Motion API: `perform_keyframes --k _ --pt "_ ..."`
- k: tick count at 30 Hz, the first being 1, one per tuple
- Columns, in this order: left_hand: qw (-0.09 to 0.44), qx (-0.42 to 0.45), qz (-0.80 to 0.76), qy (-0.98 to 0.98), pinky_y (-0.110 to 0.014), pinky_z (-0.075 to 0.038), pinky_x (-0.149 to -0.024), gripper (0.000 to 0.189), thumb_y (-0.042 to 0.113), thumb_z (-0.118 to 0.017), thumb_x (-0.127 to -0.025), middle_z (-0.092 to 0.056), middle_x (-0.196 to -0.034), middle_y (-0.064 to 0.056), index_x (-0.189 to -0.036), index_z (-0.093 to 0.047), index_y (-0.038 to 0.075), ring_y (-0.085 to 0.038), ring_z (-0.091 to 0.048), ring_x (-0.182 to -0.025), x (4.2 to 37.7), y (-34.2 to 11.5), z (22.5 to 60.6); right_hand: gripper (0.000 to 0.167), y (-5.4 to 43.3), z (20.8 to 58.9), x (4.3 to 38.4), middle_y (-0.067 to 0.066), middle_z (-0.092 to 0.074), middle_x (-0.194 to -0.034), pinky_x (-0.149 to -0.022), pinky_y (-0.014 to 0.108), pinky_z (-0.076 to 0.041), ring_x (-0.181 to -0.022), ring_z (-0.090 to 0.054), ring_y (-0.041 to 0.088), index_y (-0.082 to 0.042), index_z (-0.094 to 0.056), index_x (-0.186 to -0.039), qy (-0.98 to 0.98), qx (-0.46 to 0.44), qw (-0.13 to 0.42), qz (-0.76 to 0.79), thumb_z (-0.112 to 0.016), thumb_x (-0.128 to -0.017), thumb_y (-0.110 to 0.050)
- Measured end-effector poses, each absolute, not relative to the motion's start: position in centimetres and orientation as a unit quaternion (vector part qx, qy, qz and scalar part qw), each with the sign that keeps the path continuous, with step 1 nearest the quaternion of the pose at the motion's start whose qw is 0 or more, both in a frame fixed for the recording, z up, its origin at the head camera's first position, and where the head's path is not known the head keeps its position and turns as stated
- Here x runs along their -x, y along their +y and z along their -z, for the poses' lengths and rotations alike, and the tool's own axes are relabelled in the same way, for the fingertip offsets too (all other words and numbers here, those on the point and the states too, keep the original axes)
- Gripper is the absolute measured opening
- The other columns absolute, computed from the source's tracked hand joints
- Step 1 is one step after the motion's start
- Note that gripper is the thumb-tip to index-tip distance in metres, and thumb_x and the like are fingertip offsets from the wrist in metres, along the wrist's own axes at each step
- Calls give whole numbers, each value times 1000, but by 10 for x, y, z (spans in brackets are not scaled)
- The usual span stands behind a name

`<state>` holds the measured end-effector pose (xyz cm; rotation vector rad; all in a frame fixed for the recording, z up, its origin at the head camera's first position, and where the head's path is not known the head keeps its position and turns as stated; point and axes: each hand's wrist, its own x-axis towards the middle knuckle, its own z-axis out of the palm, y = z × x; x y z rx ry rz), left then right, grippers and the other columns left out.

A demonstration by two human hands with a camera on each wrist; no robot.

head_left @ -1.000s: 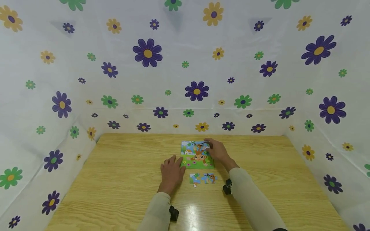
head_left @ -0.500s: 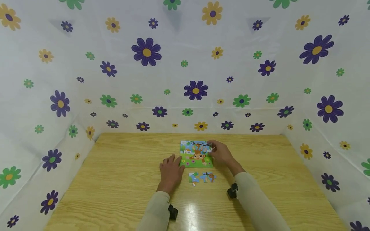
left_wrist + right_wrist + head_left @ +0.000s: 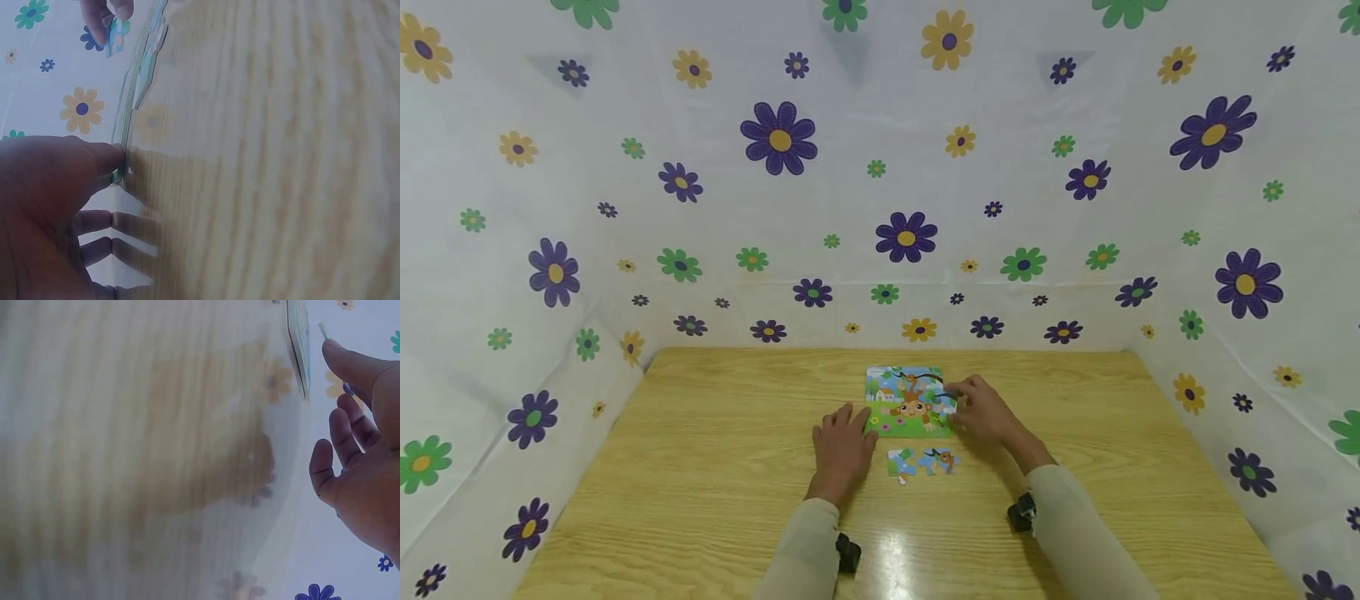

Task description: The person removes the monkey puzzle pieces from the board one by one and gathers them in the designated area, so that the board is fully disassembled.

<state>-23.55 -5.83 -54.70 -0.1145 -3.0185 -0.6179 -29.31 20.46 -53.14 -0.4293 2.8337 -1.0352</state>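
A monkey picture puzzle board point(image 3: 908, 417) lies on the table, its image showing a house, grass and blue sky. My left hand point(image 3: 842, 446) rests at the board's left edge with fingers spread; in the left wrist view the thumb point(image 3: 103, 156) touches the board's edge. At the right side, my right hand point(image 3: 988, 411) pinches a small blue and green puzzle piece point(image 3: 116, 36) between thumb and fingers, raised above the board. Two loose puzzle pieces, one with green leaves point(image 3: 901, 462) and one with a brown animal point(image 3: 938, 461), lie just in front of the board.
The wooden table point(image 3: 715, 467) has a light reflection near its front. White cloth walls point(image 3: 850, 200) with printed flowers enclose it at the back and both sides. A black wrist camera point(image 3: 1021, 512) sits on the right sleeve, another point(image 3: 848, 552) on the left.
My right hand has moved from the board's upper right corner to the right and slightly nearer, with the puzzle piece in its fingers. The left hand and loose pieces have stayed put.
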Motion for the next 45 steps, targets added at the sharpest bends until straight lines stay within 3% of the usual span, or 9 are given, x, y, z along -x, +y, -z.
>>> perform_keyframes --k 9,14,24,35,45 --pt "38 39 201 -978 -63 -29 -107 45 36 -55 -98 -43 -149 -11 -140 -53 20 -39 -42 -132 236 -57 548 42 217 535 279 10 -55 -113 -86 41 -46 -96 -53 20 -4 -61 -126 933 186 32 307 -72 -88 -17" --pt "46 42 197 -978 -63 -31 -106 44 36 -57 -97 -45 -148 -12 -138 -54 19 -40 -43 -130 237 -58 547 43 224 534 274 7 -55 -115 -89 42 -46 -99 -53 20 -4 -60 -128 930 195 52 307 -70 -89 -19" --pt "42 37 198 -979 -64 -31 -106 45 36 -56 -97 -44 -148 -12 -139 -54 19 -40 -42 -130 235 -59 545 45 239 529 263 7 -57 -110 -86 41 -46 -94 -52 17 -3 -61 -129 932 219 68 280 -70 -89 -21" --pt "50 37 221 -973 -66 -29 -106 44 33 -59 -96 -45 -147 -14 -137 -55 17 -42 -42 -130 235 -59 547 35 249 524 248 2 -58 -106 -85 41 -48 -95 -55 17 -10 -68 -116 937 219 108 248 -75 -82 -15" --pt "36 38 206 -977 -65 -29 -107 45 36 -56 -98 -43 -149 -13 -140 -53 19 -41 -42 -132 235 -59 547 37 248 523 237 2 -54 -104 -83 39 -46 -92 -52 15 -12 -69 -111 933 225 125 251 -80 -75 -11"
